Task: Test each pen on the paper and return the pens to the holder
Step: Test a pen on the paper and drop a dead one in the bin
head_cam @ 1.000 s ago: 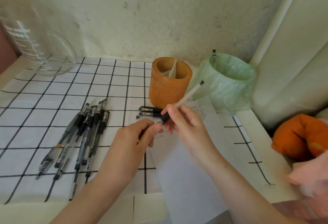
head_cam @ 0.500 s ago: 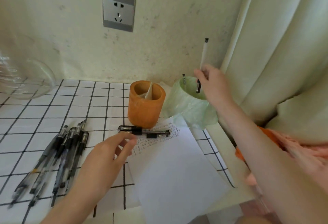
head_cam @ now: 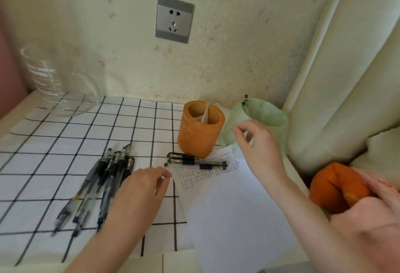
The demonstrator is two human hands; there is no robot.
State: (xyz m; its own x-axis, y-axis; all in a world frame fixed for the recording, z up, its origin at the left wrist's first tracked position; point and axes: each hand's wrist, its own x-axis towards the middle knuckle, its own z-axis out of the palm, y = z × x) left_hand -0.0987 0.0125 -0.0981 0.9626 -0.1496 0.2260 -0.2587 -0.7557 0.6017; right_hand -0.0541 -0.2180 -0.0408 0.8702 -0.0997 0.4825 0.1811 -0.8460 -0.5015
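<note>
Pen test, between pens: both hands empty.
I log the left hand point(head_cam: 142, 188) low beside the pen bundle point(head_cam: 104, 177), grip loose on nothing, likely poised for the next; right hand point(head_cam: 257, 142) by the green bin point(head_cam: 270, 114), grip apart. Two black-capped pens point(head_cam: 194, 161) lie across the far edge of the paper point(head_cam: 227, 207), just near of the orange holder point(head_cam: 200, 136), which shows no pen. Small test marks fill that corner.
</note>
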